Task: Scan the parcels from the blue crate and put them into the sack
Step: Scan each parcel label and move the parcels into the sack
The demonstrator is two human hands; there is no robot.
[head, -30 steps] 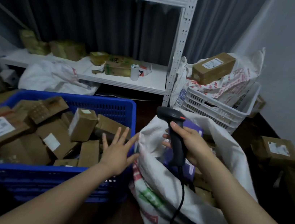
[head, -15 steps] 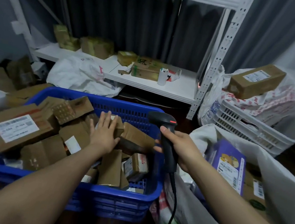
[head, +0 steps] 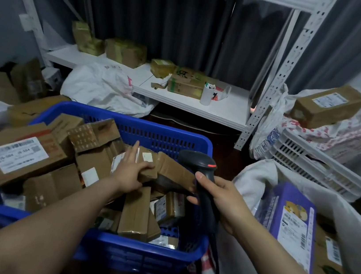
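Left hand (head: 129,173), outstretched, grips a parcel (head: 148,164) (right hand (head: 224,196) holds scanner (head: 196,162)).

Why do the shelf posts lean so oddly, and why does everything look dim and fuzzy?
Head view: the wide-angle lens makes the white metal shelf post lean outward. Same view: the light is dim and the colours muted. Same view: small print on the long brown cardboard parcel is blurred.
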